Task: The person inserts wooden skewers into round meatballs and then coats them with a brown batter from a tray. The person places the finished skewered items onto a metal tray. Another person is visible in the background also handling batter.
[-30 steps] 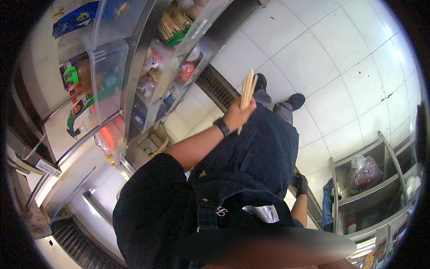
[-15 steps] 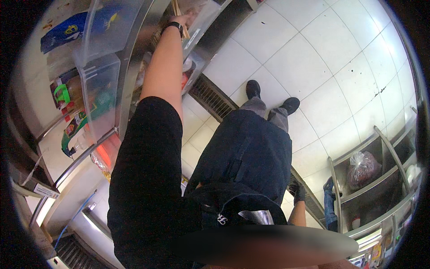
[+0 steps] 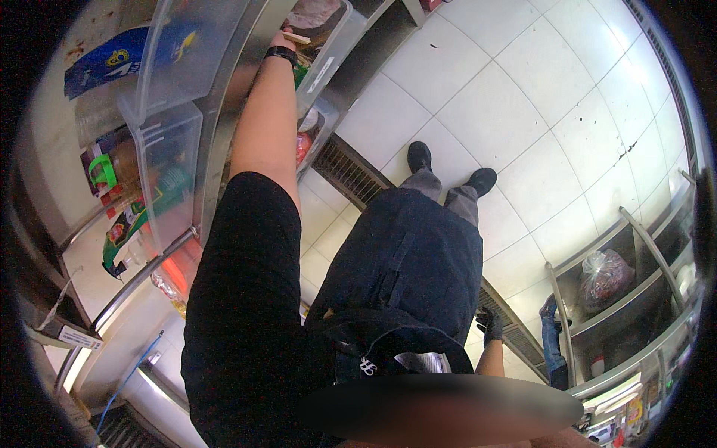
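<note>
My bare left hand (image 3: 282,39), with a black band at the wrist, reaches into a clear plastic bin (image 3: 323,71) at the upper left. Its fingers are partly hidden and look closed round a flat tan stick (image 3: 297,37), whose end juts out to the right. Beside it in the bin lie a pinkish bag (image 3: 314,12) and something green. My right hand (image 3: 491,326), in a dark glove, hangs low beside my apron, away from the bins. Its fingers look loosely apart and nothing shows in them.
More clear bins (image 3: 168,172) and colourful packages stand on the metal shelving at left. A floor drain grate (image 3: 351,172) runs by my feet on white tiles. At right, a metal rack (image 3: 560,321) holds a tied plastic bag (image 3: 606,276) with dark contents.
My left hand has drawn back slightly toward the left and down inside the bin. The tan stick near it now lies crosswise. My right hand stays low at my side.
</note>
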Motion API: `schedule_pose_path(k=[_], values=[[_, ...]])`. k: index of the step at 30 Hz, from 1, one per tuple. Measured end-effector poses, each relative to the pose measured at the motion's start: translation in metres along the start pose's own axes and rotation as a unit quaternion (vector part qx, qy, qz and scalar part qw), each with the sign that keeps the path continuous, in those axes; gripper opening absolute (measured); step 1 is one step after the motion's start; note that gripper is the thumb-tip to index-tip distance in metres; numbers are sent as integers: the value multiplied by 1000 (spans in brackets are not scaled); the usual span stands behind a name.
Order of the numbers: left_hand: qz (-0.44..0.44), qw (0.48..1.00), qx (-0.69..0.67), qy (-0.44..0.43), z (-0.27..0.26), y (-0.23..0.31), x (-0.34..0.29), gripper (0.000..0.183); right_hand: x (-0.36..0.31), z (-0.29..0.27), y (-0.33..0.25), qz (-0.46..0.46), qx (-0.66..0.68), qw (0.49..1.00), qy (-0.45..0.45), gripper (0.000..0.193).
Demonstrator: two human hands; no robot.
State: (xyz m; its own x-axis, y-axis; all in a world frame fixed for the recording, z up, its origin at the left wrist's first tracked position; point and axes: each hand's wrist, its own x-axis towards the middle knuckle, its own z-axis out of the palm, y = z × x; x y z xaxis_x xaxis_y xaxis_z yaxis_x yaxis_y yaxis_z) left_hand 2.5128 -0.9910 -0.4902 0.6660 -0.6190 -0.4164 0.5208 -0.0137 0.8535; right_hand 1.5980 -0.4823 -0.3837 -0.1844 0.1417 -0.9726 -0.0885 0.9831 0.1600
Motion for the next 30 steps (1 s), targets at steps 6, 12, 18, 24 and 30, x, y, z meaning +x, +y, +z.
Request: schedule_pose_path(k=[6,12,18,24,30], values=[[8,986,166,1,24,4,-58,18,4,-2,9,-16,29,999,-6,40],[-34,946,322,-16,87,45,-263,14,-1,16,-12,-68,15,997,42,30],[-123,896,379,-197,87,38,-420,22,-27,28,-26,-160,44,986,33,30],[-111,608,611,-495,45,16,-497,41,28,35,51,-337,-29,938,75,27],[-252,604,579,-486,75,5,-513,43,108,21,111,-434,-145,878,141,25]])
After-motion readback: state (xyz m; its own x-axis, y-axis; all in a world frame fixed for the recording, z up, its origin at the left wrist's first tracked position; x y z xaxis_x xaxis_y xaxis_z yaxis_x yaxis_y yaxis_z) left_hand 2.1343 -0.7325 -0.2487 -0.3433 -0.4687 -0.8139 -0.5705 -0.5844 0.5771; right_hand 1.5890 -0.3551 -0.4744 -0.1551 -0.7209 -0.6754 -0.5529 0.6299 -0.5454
